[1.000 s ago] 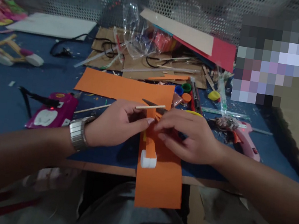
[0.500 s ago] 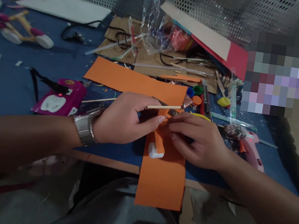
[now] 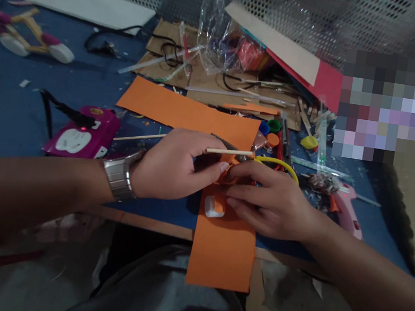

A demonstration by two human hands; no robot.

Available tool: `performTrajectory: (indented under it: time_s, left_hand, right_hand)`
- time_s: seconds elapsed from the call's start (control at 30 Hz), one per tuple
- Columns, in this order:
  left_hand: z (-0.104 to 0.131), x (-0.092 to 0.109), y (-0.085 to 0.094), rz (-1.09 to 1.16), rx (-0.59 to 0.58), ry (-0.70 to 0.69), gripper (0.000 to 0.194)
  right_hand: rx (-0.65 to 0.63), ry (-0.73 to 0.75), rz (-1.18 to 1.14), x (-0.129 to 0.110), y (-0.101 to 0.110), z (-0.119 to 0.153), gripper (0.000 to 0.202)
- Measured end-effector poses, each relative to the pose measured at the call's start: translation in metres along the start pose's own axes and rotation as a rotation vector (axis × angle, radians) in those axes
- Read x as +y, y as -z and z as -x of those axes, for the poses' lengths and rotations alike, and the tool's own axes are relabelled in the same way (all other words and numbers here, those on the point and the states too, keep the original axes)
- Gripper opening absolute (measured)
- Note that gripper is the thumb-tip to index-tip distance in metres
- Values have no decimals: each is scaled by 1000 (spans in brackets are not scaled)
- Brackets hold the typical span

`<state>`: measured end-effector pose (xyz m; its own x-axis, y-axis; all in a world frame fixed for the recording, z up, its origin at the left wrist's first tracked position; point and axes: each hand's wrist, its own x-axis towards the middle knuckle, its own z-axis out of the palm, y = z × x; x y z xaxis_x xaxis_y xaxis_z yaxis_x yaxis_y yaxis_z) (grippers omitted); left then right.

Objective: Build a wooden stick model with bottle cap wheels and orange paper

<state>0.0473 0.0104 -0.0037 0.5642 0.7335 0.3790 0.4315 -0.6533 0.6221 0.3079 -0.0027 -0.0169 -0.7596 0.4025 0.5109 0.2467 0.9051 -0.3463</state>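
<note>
My left hand (image 3: 182, 165), with a metal watch on its wrist, is closed around a thin wooden stick (image 3: 229, 152) that pokes out to the right. Its thumb presses beside an orange paper strip (image 3: 219, 204). My right hand (image 3: 273, 199) has its fingers pinched at the upper part of that strip, partly hiding it. At the strip's lower end is a small white round piece (image 3: 213, 207). Beneath lies a long orange paper sheet (image 3: 220, 261), hanging over the table edge. Scissors with a yellow handle (image 3: 278, 162) lie just behind my fingers, blades partly covered.
Another orange sheet (image 3: 186, 111) lies behind my hands. A purple power socket (image 3: 81, 134) sits at left, a pink glue gun (image 3: 349, 210) at right. Farther back are cardboard (image 3: 206, 82), a small stick-built model with white wheels (image 3: 30, 38) and a white board (image 3: 93, 6).
My right fingers have shifted slightly left and down along the orange strip. The white piece has turned a little, and more of the scissors' yellow handle shows.
</note>
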Motion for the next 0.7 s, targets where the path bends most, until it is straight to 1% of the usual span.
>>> performTrajectory:
  time_s: [0.2,0.33,0.53,0.7]
  left_hand:
    - [0,0,0,-13,-6,4,20]
    - [-1,-1,0,-19,-6,-22,22]
    - [2,0,2,-18,-9,32,23]
    - [2,0,4,-37,2,32,16]
  right_hand:
    - [-25,-16,22,-2,1,0,14]
    - [-23,-29,10,-2,1,1,15]
    - [-13,-80,-37,-3,2,2,10]
    - [-12,-68,10,-5,3,1,14]
